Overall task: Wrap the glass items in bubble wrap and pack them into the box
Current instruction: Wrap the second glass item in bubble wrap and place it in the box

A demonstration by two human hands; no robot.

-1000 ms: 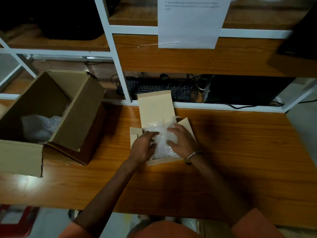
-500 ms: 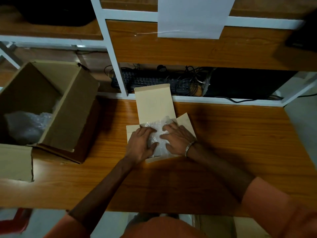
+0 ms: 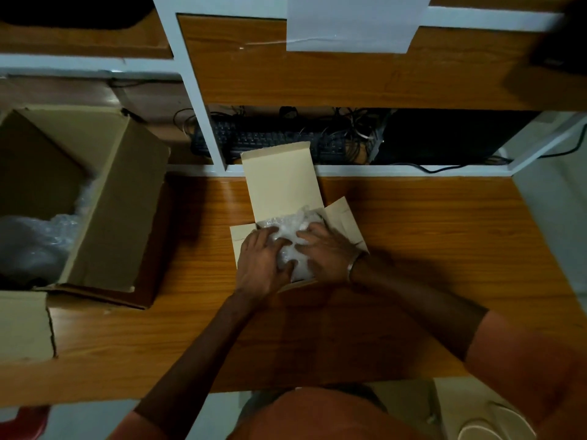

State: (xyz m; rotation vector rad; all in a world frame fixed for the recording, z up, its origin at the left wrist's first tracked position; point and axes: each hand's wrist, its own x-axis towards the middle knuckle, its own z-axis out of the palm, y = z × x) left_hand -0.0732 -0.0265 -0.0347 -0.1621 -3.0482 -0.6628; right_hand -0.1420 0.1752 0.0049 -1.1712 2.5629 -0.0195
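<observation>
1. Since the earlier frames both hands have slid closer over the bundle (image 3: 293,246), pushing it lower into the small box (image 3: 344,217); the view has also tipped down, cutting off most of the paper sheet (image 3: 352,23).
2. Left hand (image 3: 262,265): fingers laid flat and close together on the bundle's left side, thumb hooked across its near edge.
3. Right hand (image 3: 324,252): fingers slightly spread, pressing the bundle's right side; metal bangle (image 3: 352,265) at the wrist.
4. Bundle is bubble wrap, white and crinkled; what it holds cannot be seen. It sits inside the small box, which rests mid-surface with its lid flap (image 3: 281,182) standing up at the far side and side flaps folded outward.
5. Writing: none readable. The sheet taped to the shelf frame shows blank here.
6. Surface (image 3: 428,249): orange-brown wood grain, dimly lit.
7. Large carton (image 3: 117,217) at the left, open, with more bubble wrap (image 3: 35,242) inside.
8. Behind: white-framed shelving (image 3: 203,115); black keyboard (image 3: 270,141) and tangled cables (image 3: 355,125) in the low bay.
9. Person wears orange short sleeves.
</observation>
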